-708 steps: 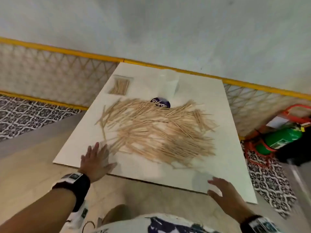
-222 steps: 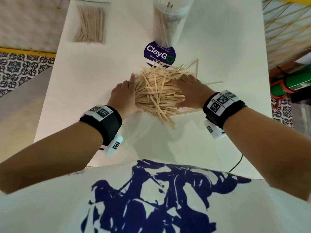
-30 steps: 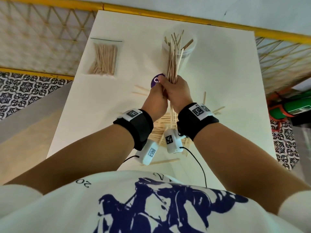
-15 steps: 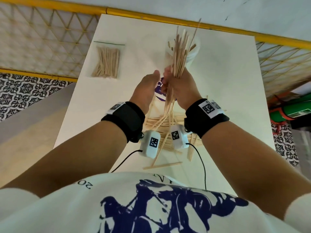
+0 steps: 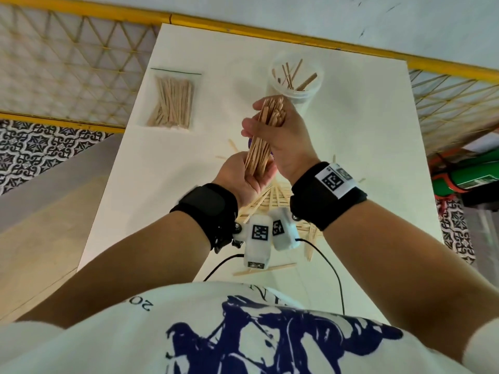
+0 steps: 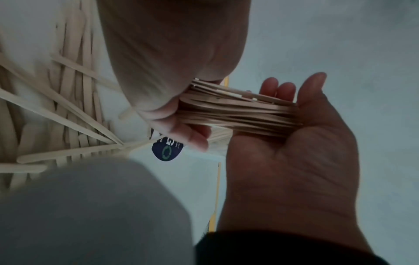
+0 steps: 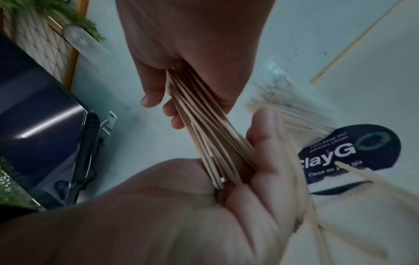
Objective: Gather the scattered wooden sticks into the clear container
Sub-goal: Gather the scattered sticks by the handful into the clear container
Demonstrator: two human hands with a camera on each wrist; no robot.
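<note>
Above the tabletop (image 5: 364, 163), both hands held one bundle of sticks (image 5: 263, 136): right hand (image 5: 283, 139) curled around it, left hand (image 5: 244, 176) cupping its lower end. One container (image 5: 297, 76) held several sticks; one bag (image 5: 172, 101) held more. A sticker (image 7: 349, 154) read "clayGo".

Both forearms reach forward with the wrists close together, each banded in black. The right hand (image 5: 280, 136), raised and farther out, curls its fingers and thumb around a bundle of sticks (image 5: 263, 136). The left hand (image 5: 243, 176), palm up beneath, cups the bundle's lower ends.
</note>
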